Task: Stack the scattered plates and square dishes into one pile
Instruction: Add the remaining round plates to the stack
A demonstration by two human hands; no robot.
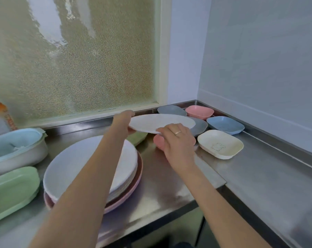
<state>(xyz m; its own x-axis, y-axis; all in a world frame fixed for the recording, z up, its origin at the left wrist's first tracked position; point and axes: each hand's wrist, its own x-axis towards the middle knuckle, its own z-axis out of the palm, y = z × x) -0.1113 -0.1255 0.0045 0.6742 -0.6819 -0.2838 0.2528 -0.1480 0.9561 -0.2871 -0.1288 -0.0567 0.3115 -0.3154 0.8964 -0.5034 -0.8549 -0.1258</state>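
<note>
Both hands grip one round white plate (160, 122) above the steel counter (259, 176).
Left hand (123, 122) clamps its far-left rim, right hand (176, 138) its near rim; stacked round plates (76, 167) sit near-left.

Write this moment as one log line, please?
phase: carrying | held: white plate, left hand and right hand on its rim | target: plate pile | loose: square dishes at the back right
</note>
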